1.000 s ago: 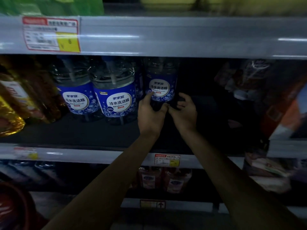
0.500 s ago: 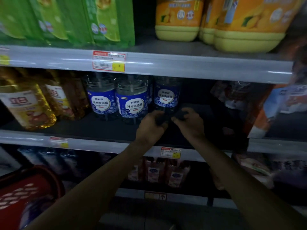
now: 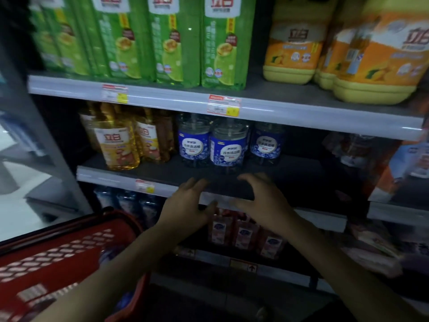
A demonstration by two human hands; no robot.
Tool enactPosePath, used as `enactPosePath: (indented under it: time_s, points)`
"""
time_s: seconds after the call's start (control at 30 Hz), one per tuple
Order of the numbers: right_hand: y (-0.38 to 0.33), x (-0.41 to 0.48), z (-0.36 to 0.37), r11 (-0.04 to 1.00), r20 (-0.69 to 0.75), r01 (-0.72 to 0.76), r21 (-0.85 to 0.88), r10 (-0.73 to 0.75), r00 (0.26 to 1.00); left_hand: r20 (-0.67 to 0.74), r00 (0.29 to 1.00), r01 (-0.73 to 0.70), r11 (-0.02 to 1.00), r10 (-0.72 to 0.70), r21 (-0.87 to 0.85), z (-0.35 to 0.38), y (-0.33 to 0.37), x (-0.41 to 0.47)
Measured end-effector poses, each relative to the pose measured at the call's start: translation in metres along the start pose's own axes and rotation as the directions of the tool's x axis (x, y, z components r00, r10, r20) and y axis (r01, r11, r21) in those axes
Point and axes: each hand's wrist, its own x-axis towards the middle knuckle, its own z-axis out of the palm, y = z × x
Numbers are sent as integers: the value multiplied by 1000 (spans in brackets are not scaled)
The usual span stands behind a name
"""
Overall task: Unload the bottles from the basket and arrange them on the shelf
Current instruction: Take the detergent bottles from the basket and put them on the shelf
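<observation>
Bottles with blue labels [image 3: 228, 147] stand three across on the middle shelf [image 3: 301, 180], upright and nearly shoulder to shoulder, the centre one slightly forward. That much of the job looks done. To their right the dark shelf board shows, so I judge there is room for more. The red basket [image 3: 69, 252] sits low at my left. A bluish shape shows inside it past my forearm (probably another bottle, though blur keeps me from being sure), so I reckon I am partway through unloading.

My left hand [image 3: 185, 205] and right hand [image 3: 262, 201] hover side by side just in front of the shelf's front edge, below the bottles and apart from them. The fingers are spread, lightly bent, and hold nothing.

The bottles are round, clear, hard-looking plastic wrapped in glossy labels with a white oval, and I would guess they are smooth to grip. The basket is red plastic with rows of slots and a rounded rim. The shelf is matte and dark behind a pale shiny price strip [image 3: 104, 176]. Amber bottles [image 3: 118, 145] of golden liquid stand just left of the blue ones.
</observation>
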Motion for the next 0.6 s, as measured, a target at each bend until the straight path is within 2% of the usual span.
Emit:
enactPosePath:
  time_s: [0.13,0.2,0.4,0.6]
  points:
    - [-40,-11,31,992,144,123,-27,-118,982,8,1000,14,997,-15,82,-38,-37,-68]
    - [-58,-16,47,984,205,175,-22,-167,965,-2,998,66,992,-66,111,-57,-55,-98]
    - [-113,-27,104,952,316,301,-61,-268,910,21,985,161,957,-171,241,-101,-116,-173]
    - [-154,-47,165,910,482,410,-63,-332,811,122,936,265,887,-331,378,-113,-168,-250]
